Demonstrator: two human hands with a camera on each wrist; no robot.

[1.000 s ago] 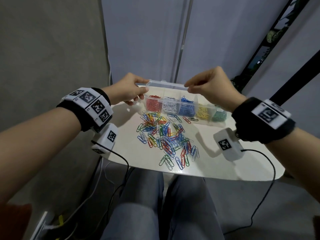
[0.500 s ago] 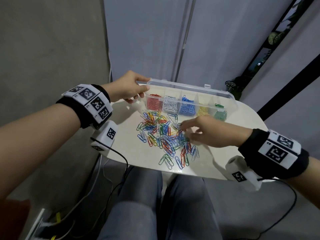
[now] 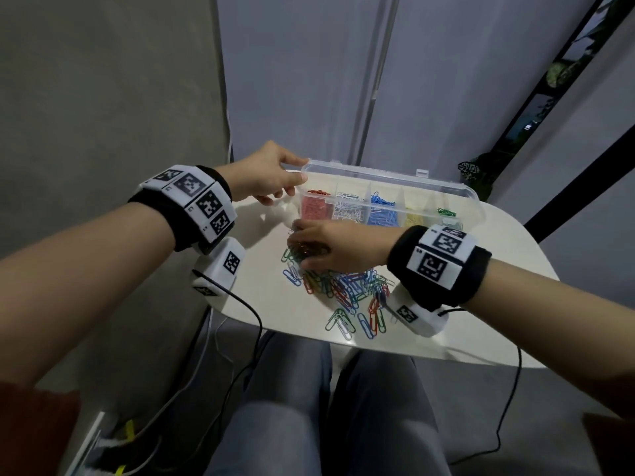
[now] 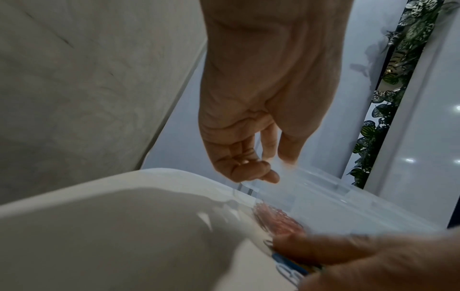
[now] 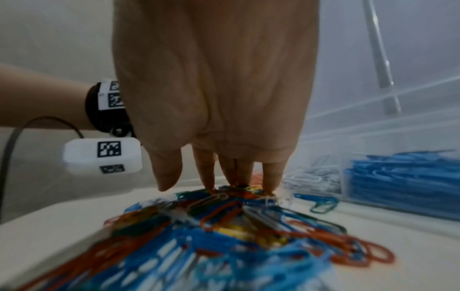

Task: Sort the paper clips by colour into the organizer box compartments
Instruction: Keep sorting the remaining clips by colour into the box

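White tabletop (image 3: 488, 324): with the box lid (image 3: 388, 176) now swung open and pinched at its corner by the left hand (image 3: 266, 176), the right hand (image 3: 338, 247) has dropped, fingers extended, onto the mixed paper clips (image 3: 347, 290) beside the organizer box (image 3: 479, 214), so sorting can begin.

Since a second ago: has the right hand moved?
Yes. The right hand left the organizer box lid edge, dropped toward the person, and now touches the left end of the paper clips pile on the table.
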